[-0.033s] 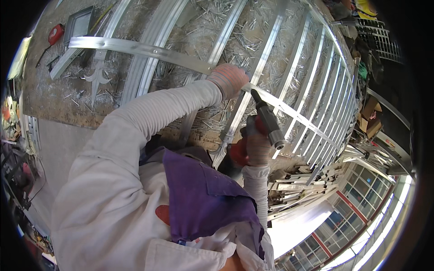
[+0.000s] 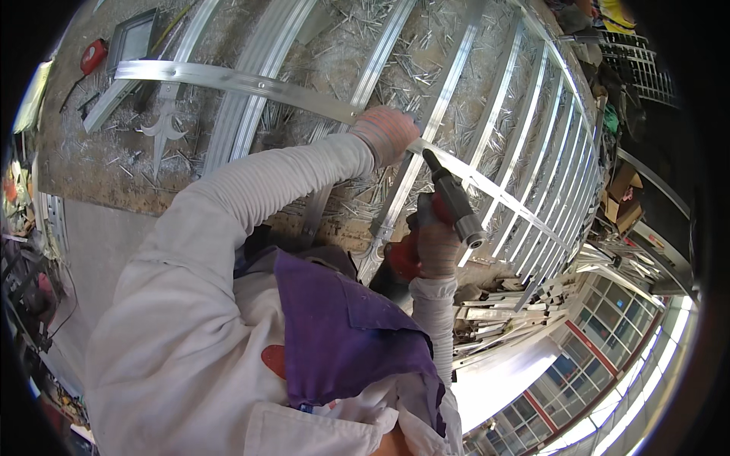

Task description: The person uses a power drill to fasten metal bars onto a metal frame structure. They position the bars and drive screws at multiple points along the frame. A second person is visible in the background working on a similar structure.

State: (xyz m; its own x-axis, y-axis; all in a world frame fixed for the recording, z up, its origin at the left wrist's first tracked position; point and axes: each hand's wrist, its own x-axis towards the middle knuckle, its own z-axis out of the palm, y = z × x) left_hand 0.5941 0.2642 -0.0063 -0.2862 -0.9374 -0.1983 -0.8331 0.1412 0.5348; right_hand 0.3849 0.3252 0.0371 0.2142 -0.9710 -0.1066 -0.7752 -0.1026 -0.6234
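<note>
A long flat metal rail (image 2: 289, 93) lies across several upright metal bars (image 2: 449, 72). My left hand (image 2: 386, 135), in a striped glove, is closed over this rail where it crosses one of the bars; its fingertips are mostly hidden. In my right hand (image 2: 439, 251) is a black and red cordless rivet gun (image 2: 458, 209), held by its handle. The gun's nose points up and left, close to the rail just right of my left hand; I cannot tell whether it touches.
Spent rivet stems (image 2: 353, 205) litter the worktable (image 2: 114, 186). At its far left are a red tape measure (image 2: 93, 57), a grey frame piece (image 2: 131, 42) and a spear-shaped metal ornament (image 2: 162, 129). A cardboard box (image 2: 623, 197) and metal lengths (image 2: 502, 319) lie to the right.
The rivet gun and my right hand have shifted very slightly right and down. My left hand stays on the rail.
</note>
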